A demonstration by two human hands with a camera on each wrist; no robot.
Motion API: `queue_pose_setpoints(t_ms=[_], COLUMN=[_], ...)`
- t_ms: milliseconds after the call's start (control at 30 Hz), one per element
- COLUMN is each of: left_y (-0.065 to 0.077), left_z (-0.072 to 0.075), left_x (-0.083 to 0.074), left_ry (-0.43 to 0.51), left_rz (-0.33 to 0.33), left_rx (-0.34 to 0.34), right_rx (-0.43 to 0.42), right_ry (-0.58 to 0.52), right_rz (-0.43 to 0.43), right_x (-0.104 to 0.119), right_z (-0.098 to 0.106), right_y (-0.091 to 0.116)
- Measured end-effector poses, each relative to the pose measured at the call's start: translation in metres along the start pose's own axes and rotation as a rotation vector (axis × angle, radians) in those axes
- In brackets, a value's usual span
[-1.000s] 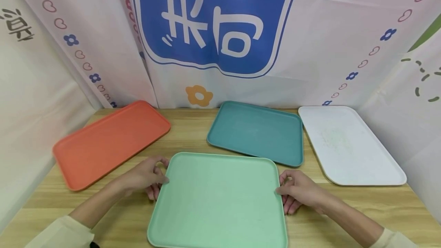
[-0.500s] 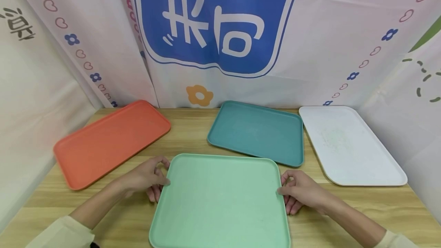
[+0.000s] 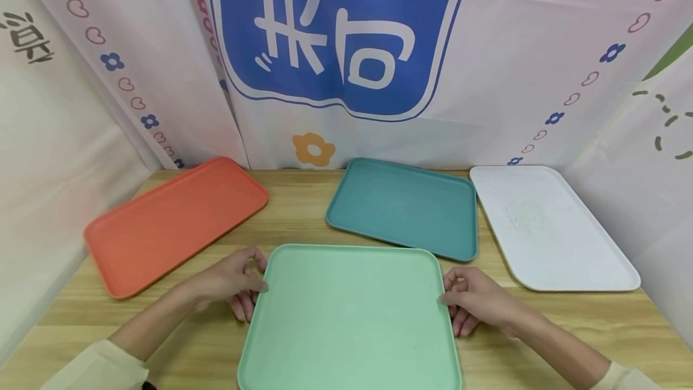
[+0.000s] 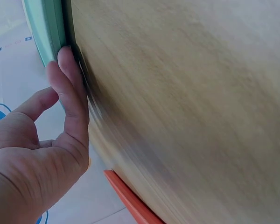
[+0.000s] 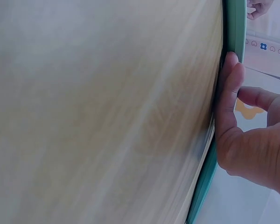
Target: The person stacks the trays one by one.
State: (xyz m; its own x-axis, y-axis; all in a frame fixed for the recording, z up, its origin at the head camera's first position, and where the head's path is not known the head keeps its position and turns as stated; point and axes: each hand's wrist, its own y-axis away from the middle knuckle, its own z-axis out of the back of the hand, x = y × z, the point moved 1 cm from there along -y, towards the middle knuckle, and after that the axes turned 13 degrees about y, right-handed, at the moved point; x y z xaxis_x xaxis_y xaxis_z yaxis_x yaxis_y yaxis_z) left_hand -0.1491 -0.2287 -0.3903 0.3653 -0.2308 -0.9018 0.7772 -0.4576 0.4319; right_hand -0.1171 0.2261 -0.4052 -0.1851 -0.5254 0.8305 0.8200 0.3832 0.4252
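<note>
I have both hands on the light green tray (image 3: 352, 318), which sits in the middle of the near part of the tabletop (image 3: 292, 197), its near edge running out of the bottom of my head view. The left hand (image 3: 238, 284) has its grip closed on the tray's left rim, thumb over the edge and fingers against the outer side, so the gap between them is only as wide as the rim. The right hand (image 3: 470, 300) mirrors it on the right rim, the thumb on top, fingertips reaching low along the side in the right wrist view. Looking at edges, the far rim comes very near the teal tray (image 3: 403, 209), and I cannot tell whether the two touch. To my left, a band of wood grain lies between the left hand and the orange tray (image 3: 178, 227), which stands at a slant. On the other side, the white tray (image 3: 552, 227) lies beyond the right hand, its far left corner close beside the teal one. Behind them all, a printed cloth (image 3: 379, 143) bounds the far edge of the tabletop
</note>
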Motion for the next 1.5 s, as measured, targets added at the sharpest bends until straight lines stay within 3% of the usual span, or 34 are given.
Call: queue_pose_setpoints(t_ms=[867,1500], left_y=[0.0007,0.0003], left_z=[-0.0014,-0.0011], left_x=[-0.0004,-0.0001], left_ry=[0.004,0.0], left_rz=[0.036,0.039], left_rx=[-0.01,-0.007], right_rx=[-0.017,-0.03], right_ry=[0.068,0.089], right_rz=[0.043,0.026], right_x=[-0.0021,0.0006], right_z=[-0.0001,0.0015], right_y=[-0.0019,-0.0011])
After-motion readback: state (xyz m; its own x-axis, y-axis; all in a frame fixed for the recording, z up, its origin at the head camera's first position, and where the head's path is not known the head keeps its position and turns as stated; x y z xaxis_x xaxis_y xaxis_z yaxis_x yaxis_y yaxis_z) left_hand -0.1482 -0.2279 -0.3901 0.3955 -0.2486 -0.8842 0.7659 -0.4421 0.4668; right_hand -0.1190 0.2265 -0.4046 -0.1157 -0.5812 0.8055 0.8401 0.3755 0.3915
